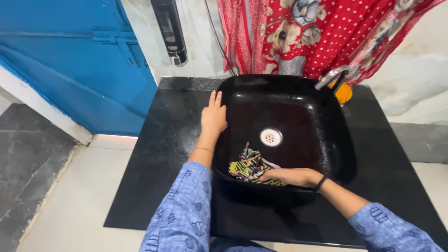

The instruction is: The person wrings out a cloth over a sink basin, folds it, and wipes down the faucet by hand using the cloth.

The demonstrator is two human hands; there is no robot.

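Our right hand (291,176) presses flat, fingers together, on the striped cloth (249,167) lying near the front wall inside the black basin (322,140). Our left hand (213,116) rests open-fingered on the rim, bracing us against the counter (158,154).

Left hand (213,116) flat, fingers together, palm down, arm extended forward, right hand (290,176) palm down, fingers pointing left, forearm angled inward, both sleeves pushed up.

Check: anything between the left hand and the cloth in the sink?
Nothing visible. The left hand rests on the sink rim; the basin between it and the cloth is bare. The right hand already lies on the cloth.
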